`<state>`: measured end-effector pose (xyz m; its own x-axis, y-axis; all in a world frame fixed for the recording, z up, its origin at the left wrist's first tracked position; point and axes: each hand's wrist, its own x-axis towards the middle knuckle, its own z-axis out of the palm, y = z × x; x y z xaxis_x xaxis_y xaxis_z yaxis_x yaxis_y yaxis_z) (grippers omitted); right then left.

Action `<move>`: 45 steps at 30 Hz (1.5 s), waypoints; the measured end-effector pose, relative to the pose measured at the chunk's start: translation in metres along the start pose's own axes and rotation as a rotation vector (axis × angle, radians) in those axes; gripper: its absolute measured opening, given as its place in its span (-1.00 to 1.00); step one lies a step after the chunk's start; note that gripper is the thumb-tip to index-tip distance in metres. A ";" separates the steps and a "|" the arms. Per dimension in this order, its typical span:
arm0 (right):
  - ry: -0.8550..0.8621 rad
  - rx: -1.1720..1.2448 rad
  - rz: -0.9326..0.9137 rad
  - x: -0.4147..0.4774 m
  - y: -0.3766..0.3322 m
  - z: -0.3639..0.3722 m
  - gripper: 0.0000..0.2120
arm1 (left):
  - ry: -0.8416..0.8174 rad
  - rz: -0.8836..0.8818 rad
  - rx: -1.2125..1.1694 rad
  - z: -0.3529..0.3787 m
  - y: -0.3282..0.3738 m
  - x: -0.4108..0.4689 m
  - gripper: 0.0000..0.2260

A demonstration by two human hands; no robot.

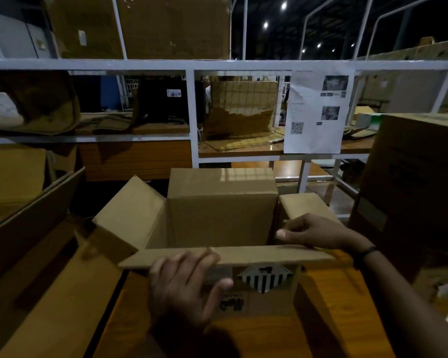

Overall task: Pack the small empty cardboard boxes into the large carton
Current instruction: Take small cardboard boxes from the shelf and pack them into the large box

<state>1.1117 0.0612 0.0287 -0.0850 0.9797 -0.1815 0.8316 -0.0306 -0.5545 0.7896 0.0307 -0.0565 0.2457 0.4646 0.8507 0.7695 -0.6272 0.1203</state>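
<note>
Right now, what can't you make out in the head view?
Head view:
Floor of open box: hidden by its near flap.
Its front label: partly covered by left hand, blurred.
Text on taped sheet: too small.
Stacked carton at right: cut off by frame edge.

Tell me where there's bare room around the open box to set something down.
Bare table lies right of the open box, up to the right forearm, and in front, beneath the left hand. Crowded: cardboard flaps hem in the left, a tall carton the right.
</note>
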 end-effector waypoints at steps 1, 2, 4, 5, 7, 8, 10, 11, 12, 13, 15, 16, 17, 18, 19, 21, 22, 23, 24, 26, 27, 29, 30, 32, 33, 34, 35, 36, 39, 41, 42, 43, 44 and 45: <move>-0.080 -0.041 0.019 0.000 -0.009 0.004 -0.51 | -0.077 -0.027 -0.033 -0.004 0.002 -0.008 -0.55; -0.157 -0.084 0.030 0.002 -0.018 0.009 -0.47 | -0.163 -0.062 -0.059 -0.005 0.003 -0.014 -0.54; -0.247 -0.138 0.033 0.006 -0.039 0.025 -0.37 | -0.340 -0.156 -0.084 -0.009 0.007 -0.013 -0.56; -0.251 -0.143 0.018 0.009 -0.050 0.034 -0.37 | -0.451 -0.194 -0.094 -0.011 0.009 -0.007 -0.53; -0.235 -0.129 -0.038 0.015 -0.068 0.051 -0.48 | -0.689 -0.206 -0.078 -0.013 0.010 0.012 -0.43; -0.222 -0.128 -0.065 0.017 -0.076 0.058 -0.58 | -0.797 -0.186 -0.051 -0.012 0.006 0.022 -0.42; -0.173 -0.174 -0.080 0.022 -0.084 0.070 -0.68 | -0.939 -0.146 0.019 -0.010 -0.005 0.041 -0.39; -0.140 -0.206 -0.084 0.024 -0.085 0.076 -0.66 | -0.973 -0.132 0.044 -0.008 -0.012 0.049 -0.34; -0.105 -0.235 -0.089 0.025 -0.085 0.080 -0.62 | -1.010 -0.134 0.058 -0.005 -0.019 0.055 -0.28; -0.074 -0.260 -0.100 0.025 -0.084 0.083 -0.57 | -1.034 -0.156 0.057 -0.002 -0.027 0.060 -0.23; -0.032 -0.295 -0.125 0.025 -0.080 0.086 -0.51 | -1.036 -0.256 0.007 0.004 -0.043 0.069 -0.22; -0.011 -0.305 -0.131 0.026 -0.078 0.087 -0.51 | -1.034 -0.298 -0.024 0.006 -0.050 0.073 -0.25; 0.008 -0.310 -0.124 0.028 -0.076 0.089 -0.51 | -1.039 -0.315 -0.036 0.009 -0.055 0.078 -0.30; 0.026 -0.319 -0.106 0.029 -0.076 0.091 -0.52 | -1.041 -0.311 -0.024 0.011 -0.059 0.080 -0.35; 0.049 -0.330 -0.092 0.031 -0.075 0.093 -0.53 | -1.034 -0.298 -0.001 0.013 -0.059 0.080 -0.39; 0.105 -0.357 -0.090 0.033 -0.074 0.099 -0.56 | -0.985 -0.270 0.061 0.016 -0.057 0.077 -0.46; 0.140 -0.380 -0.107 0.032 -0.075 0.101 -0.60 | -0.946 -0.261 0.089 0.017 -0.055 0.074 -0.51; 0.179 -0.405 -0.132 0.029 -0.075 0.103 -0.65 | -0.909 -0.253 0.112 0.017 -0.053 0.071 -0.54; 0.216 -0.424 -0.159 0.026 -0.076 0.104 -0.67 | -0.880 -0.245 0.125 0.018 -0.052 0.068 -0.56; 0.269 -0.435 -0.207 0.021 -0.076 0.108 -0.71 | -0.842 -0.232 0.133 0.019 -0.051 0.064 -0.56; 0.295 -0.441 -0.226 0.019 -0.076 0.110 -0.73 | -0.827 -0.225 0.138 0.021 -0.052 0.062 -0.56; 0.355 -0.466 -0.259 0.017 -0.073 0.115 -0.73 | -0.806 -0.221 0.140 0.022 -0.053 0.061 -0.55; 0.376 -0.479 -0.270 0.017 -0.072 0.117 -0.72 | -0.798 -0.223 0.135 0.023 -0.053 0.061 -0.56; 0.387 -0.500 -0.283 0.018 -0.068 0.118 -0.67 | -0.797 -0.216 0.141 0.022 -0.053 0.062 -0.59; 0.378 -0.510 -0.284 0.018 -0.068 0.117 -0.65 | -0.801 -0.212 0.147 0.021 -0.053 0.063 -0.59; 0.365 -0.520 -0.283 0.019 -0.067 0.115 -0.64 | -0.804 -0.210 0.152 0.020 -0.053 0.064 -0.59; 0.351 -0.527 -0.283 0.019 -0.068 0.112 -0.63 | -0.804 -0.206 0.158 0.019 -0.052 0.064 -0.59; 0.336 -0.529 -0.282 0.019 -0.067 0.110 -0.63 | -0.803 -0.200 0.163 0.019 -0.052 0.064 -0.58; 0.281 -0.532 -0.246 0.019 -0.062 0.103 -0.63 | -0.802 -0.199 0.156 0.022 -0.054 0.062 -0.53; 0.262 -0.540 -0.202 0.017 -0.053 0.097 -0.61 | -0.793 -0.204 0.160 0.023 -0.055 0.062 -0.54; 0.260 -0.544 -0.183 0.016 -0.048 0.094 -0.60 | -0.787 -0.203 0.161 0.024 -0.056 0.062 -0.54; 0.265 -0.550 -0.169 0.016 -0.044 0.093 -0.58 | -0.782 -0.202 0.160 0.024 -0.056 0.062 -0.55; 0.278 -0.557 -0.161 0.015 -0.040 0.092 -0.56 | -0.779 -0.204 0.156 0.024 -0.056 0.063 -0.56; 0.295 -0.566 -0.159 0.015 -0.038 0.092 -0.54 | -0.771 -0.206 0.155 0.024 -0.055 0.063 -0.57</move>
<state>1.0287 0.0590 -0.0279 -0.1436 0.9793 0.1426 0.9884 0.1491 -0.0288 0.7765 0.1097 -0.0214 0.3843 0.8965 0.2204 0.9023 -0.4153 0.1157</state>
